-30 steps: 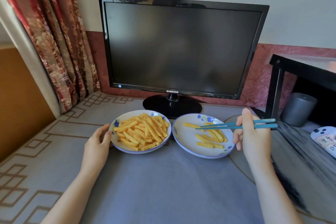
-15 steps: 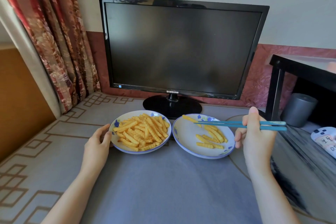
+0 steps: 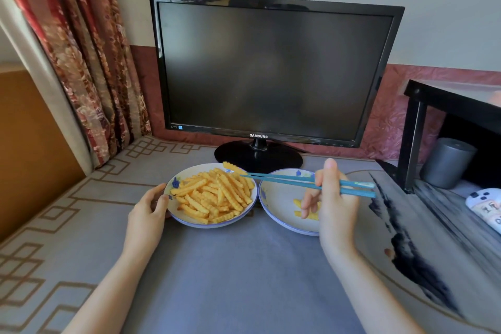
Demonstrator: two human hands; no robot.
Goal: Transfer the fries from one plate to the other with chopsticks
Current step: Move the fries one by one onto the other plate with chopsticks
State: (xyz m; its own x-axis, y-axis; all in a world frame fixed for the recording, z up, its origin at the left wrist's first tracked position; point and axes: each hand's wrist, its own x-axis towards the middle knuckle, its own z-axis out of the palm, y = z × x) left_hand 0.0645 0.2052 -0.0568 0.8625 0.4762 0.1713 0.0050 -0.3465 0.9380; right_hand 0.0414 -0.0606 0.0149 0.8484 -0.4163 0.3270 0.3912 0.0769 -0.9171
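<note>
Right hand [image 3: 334, 206] gripped 2 slim teal plastic chopsticks [image 3: 298, 180], tips clamped near 1 end of a crinkle-cut yellow fry [image 3: 231, 167] over the far rim of the heaped white blue-flowered plate [image 3: 187, 175]. Left hand [image 3: 147, 209] clasped that plate's edge. The fry looked light, stiff and brittle, and a gentle mid-length pinch would probably suit it better.
</note>
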